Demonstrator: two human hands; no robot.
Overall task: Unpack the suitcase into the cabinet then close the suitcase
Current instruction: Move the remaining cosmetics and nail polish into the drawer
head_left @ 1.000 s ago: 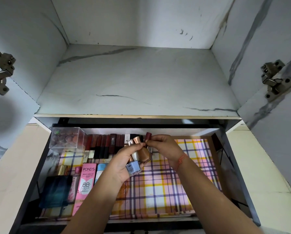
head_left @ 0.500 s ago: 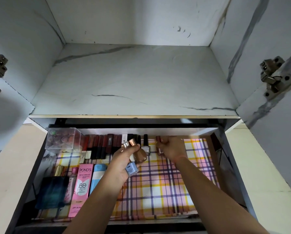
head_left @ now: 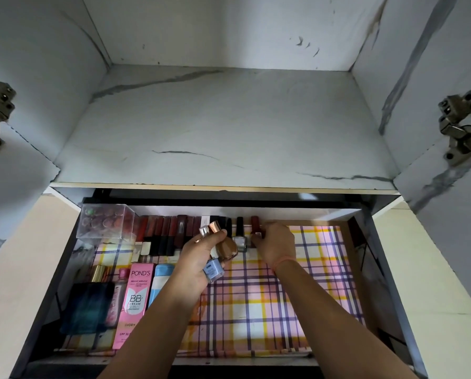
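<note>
Dark red nail-polish bottle [head_left: 255, 228], one: upright at the back of the plaid-lined drawer [head_left: 297, 296], pinched by the right hand [head_left: 276, 244], just beside one silver black-capped bottle [head_left: 240, 239]. Left hand [head_left: 199, 258] grips three bottles: brown copper-capped bottle [head_left: 226, 247], pale blue bottle [head_left: 212, 270], silver-capped bottle [head_left: 205, 232].

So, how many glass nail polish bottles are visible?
5. The left hand holds a brown bottle, a pale blue bottle and a silver-capped one. A silver black-capped bottle stands in the drawer. The right hand pinches a dark red bottle. More may be hidden.
</note>
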